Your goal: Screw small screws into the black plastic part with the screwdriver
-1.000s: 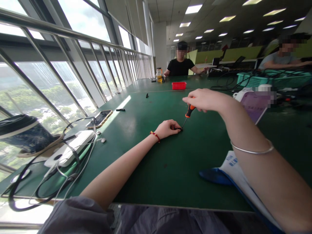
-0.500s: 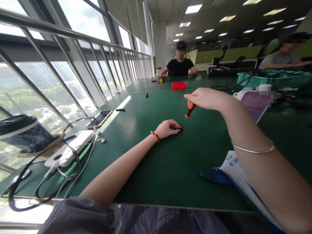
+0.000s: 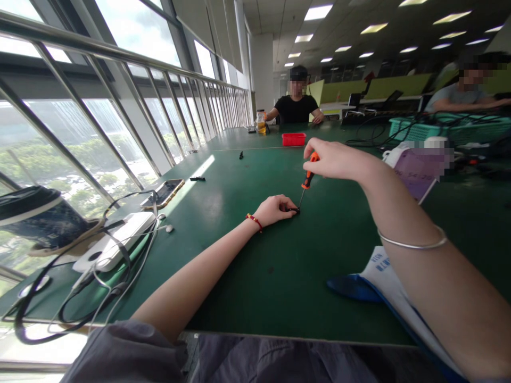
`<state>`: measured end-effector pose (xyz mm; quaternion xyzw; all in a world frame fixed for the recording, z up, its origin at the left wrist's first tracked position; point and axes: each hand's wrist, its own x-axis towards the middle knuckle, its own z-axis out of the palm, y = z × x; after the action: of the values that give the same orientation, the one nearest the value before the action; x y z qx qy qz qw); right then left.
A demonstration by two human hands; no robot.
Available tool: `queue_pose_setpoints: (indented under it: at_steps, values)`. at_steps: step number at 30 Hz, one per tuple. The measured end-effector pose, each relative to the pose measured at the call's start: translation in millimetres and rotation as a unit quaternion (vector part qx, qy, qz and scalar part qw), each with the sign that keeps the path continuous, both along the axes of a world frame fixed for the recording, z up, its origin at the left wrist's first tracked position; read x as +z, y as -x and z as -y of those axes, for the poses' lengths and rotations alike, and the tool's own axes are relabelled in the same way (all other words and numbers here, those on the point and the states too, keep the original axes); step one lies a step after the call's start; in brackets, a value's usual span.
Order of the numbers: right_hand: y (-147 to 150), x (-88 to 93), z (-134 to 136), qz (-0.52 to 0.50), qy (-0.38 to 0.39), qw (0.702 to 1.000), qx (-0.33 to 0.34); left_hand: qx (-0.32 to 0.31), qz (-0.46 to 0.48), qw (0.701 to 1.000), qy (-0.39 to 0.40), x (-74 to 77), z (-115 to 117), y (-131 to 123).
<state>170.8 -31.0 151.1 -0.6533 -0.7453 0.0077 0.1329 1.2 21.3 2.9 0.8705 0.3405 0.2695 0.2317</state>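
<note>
My left hand [image 3: 275, 209] rests on the green table [image 3: 239, 255], its fingers closed on a small black part [image 3: 294, 210] that is mostly hidden. In my right hand [image 3: 333, 158] is an orange and black screwdriver [image 3: 308, 175], gripped by the handle with curled fingers. The screwdriver tilts slightly, and its thin shaft runs down to the right end of the black part. Whether the tip sits in a screw is too small to tell.
Two small black pieces [image 3: 197, 178] [image 3: 241, 155] lie further left. A red tray [image 3: 293, 139] stands ahead. At left are a phone [image 3: 163, 194], a white box [image 3: 120, 239], cables and a cup [image 3: 43, 218]. Right: a glove [image 3: 379, 271], a purple card [image 3: 419, 167], a teal basket [image 3: 459, 130]. Two people sit beyond.
My right hand's fingers have curled more around the screwdriver handle, and the screwdriver stands a little more upright. My left hand and the black part have stayed in place.
</note>
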Motion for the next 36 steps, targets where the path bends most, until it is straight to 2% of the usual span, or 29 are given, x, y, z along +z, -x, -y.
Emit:
queue_pose_setpoints:
  at_steps: [3, 6, 8, 11, 14, 18, 21, 23, 26, 28, 31, 36]
  values:
    - [1.5, -0.4, 2.1, -0.001, 0.006, 1.0, -0.023, -0.003, 0.0, 1.0, 0.001, -0.1, -0.3, -0.3]
    - [2.1, -0.4, 3.8, 0.03, -0.031, 0.997, -0.056, -0.006, 0.0, 1.0, -0.001, -0.4, -1.1, -0.1]
    - [1.9, -0.3, 3.1, 0.029, -0.038, 0.998, -0.041, -0.004, 0.0, 1.0, -0.002, -0.7, -1.4, 0.2]
    - [1.5, 0.6, 1.2, -0.001, 0.004, 1.0, -0.014, -0.002, 0.0, 1.0, 0.0, -0.9, -1.5, 0.6]
    - [1.4, 1.9, 1.3, -0.025, 0.044, 0.998, -0.03, -0.004, 0.002, 1.0, 0.001, -0.8, -1.3, 0.9]
    - [0.7, 3.2, 3.5, -0.016, 0.001, 0.999, -0.037, -0.006, -0.001, 1.0, 0.001, -0.2, -1.1, 1.3]
    - [0.7, 3.8, 4.4, -0.02, 0.03, 0.999, -0.016, -0.003, -0.004, 1.0, 0.003, 0.4, -0.8, 1.5]
    - [1.1, 3.8, 4.5, -0.021, 0.04, 0.999, -0.031, -0.004, -0.003, 1.0, 0.002, 0.6, -0.7, 1.5]
    - [1.3, 3.0, 3.9, 0.0, 0.011, 0.998, -0.063, -0.007, -0.002, 1.0, -0.001, 0.2, -0.8, 1.4]
    - [1.0, 2.5, 2.9, 0.011, -0.008, 0.999, -0.052, -0.008, -0.002, 1.0, -0.001, -0.2, -0.9, 1.3]
    - [0.6, 2.0, 2.1, -0.001, 0.007, 1.0, -0.016, -0.006, -0.002, 1.0, 0.0, -0.3, -0.7, 1.2]
    - [0.2, 2.2, 5.0, -0.006, -0.007, 0.999, -0.041, -0.004, -0.002, 1.0, 0.002, 1.0, 0.4, 1.0]
